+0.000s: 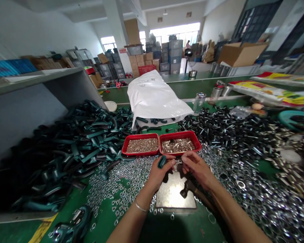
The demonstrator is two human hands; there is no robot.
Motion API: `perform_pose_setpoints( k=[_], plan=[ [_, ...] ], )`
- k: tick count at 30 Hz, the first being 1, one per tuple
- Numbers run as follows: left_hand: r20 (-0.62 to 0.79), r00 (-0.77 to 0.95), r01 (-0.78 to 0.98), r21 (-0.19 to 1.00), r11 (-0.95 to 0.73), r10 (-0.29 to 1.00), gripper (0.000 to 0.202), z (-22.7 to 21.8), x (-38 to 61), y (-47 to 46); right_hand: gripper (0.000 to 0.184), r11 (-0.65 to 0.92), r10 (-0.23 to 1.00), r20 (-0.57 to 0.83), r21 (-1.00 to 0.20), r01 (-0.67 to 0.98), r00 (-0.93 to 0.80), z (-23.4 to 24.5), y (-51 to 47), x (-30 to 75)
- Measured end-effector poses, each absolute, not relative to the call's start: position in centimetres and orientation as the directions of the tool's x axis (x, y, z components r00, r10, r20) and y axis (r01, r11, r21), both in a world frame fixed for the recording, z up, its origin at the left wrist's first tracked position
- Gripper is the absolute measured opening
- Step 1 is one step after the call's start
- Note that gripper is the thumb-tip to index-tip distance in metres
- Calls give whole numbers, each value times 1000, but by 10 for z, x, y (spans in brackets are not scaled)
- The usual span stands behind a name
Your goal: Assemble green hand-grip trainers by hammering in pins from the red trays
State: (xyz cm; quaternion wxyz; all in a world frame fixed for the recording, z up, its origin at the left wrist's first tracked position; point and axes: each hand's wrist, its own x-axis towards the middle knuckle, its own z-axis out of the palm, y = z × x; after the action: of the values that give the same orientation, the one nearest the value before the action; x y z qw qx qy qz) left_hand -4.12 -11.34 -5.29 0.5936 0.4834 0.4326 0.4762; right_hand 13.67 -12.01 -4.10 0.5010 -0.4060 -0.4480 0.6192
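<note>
My left hand [160, 171] is closed round a small dark green plastic piece [161, 161], held just above a bare metal plate [173, 195] on the green bench. My right hand [196, 166] is beside it, fingers pinched toward the piece on something too small to make out. A hammer [186, 189] lies on the plate under my right wrist. Right in front of my hands stand two red trays: the left tray [141, 145] and the right tray [179, 144], both filled with small metal parts.
A big heap of dark green plastic handles [76, 145] fills the left. Black knobbed bolts [230, 130] pile up at right, with shiny washers [255, 195] spread around the plate. A white bag [154, 96] lies behind the trays. A grey shelf [27, 101] stands at left.
</note>
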Motion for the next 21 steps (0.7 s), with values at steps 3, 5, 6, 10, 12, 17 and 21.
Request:
perform_pose_setpoints(
  k=[3,5,6,10,12,17,21],
  plan=[
    [-94,170,-219,967,130,981,32,-53,-35,-119,24,-94,977,-52,-975,-200,-207,-40,-122,136],
    [-110,174,-258,954,154,978,30,-53,-32,-121,23,-99,976,-52,-972,-215,-212,-40,-123,136],
    [-121,181,-272,947,168,976,29,-54,-31,-122,23,-105,976,-56,-967,-232,-211,-40,-123,136],
    [-159,222,-347,909,231,962,28,-56,-29,-122,22,-167,968,-94,-934,-315,-234,-39,-122,138],
    [-155,232,-373,897,235,960,27,-57,-28,-122,24,-187,965,-104,-916,-354,-240,-40,-121,138],
    [-87,249,-55,993,104,964,30,-52,-34,-122,33,-187,972,-131,-932,-311,-193,-46,-117,141],
    [66,243,315,938,-143,968,43,-39,-50,-116,26,-109,985,-87,-983,-149,-147,-43,-115,146]
  ],
)
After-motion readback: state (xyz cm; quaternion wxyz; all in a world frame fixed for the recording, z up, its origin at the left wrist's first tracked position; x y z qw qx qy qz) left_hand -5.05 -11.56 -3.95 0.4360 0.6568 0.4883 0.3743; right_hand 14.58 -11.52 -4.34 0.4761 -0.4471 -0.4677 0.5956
